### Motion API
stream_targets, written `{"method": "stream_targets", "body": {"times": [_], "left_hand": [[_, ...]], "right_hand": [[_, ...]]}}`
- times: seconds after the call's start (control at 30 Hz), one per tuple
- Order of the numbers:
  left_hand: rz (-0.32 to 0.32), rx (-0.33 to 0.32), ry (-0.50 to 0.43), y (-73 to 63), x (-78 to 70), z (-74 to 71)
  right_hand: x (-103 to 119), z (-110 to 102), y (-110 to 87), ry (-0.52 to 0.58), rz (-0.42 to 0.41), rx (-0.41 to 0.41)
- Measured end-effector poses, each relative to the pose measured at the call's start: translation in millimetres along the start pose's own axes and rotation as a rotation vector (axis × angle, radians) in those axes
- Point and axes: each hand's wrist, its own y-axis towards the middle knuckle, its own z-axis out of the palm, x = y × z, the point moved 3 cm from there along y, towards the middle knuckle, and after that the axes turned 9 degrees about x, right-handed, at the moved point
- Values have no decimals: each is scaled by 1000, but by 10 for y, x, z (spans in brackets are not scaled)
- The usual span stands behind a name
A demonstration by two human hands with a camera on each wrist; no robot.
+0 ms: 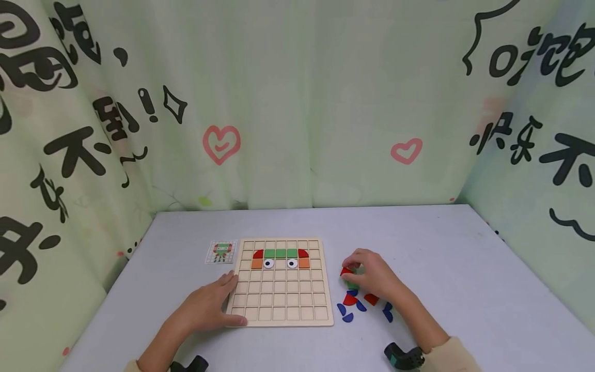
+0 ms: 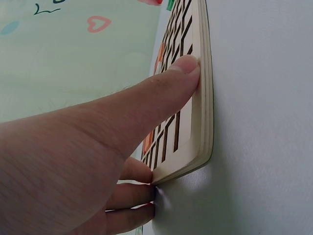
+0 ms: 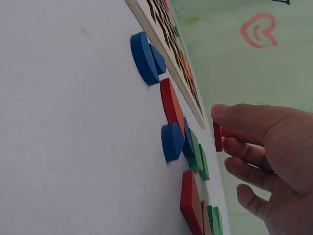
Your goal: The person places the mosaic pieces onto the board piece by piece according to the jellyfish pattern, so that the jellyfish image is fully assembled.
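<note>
My left hand rests at the lower left corner of a wooden grid board. In the left wrist view its straight thumb lies on the board's frame and the fingers touch the side. Near the board's top are green squares, red rounded corner pieces, orange squares and two eye pieces. Right of the board, my right hand pinches a small red piece between thumb and fingers. In the right wrist view this piece is held above the loose ones.
Loose blue half-round pieces, red pieces and green pieces lie on the white table, right of the board. A small pattern card lies at the board's upper left. A curtain hangs behind.
</note>
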Motion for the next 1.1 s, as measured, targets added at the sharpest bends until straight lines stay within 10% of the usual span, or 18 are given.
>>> {"method": "stream_targets", "body": {"times": [1.1], "left_hand": [[-28,0,15,35,5,19]], "right_hand": [[535,370,271,32,-197,85]]}}
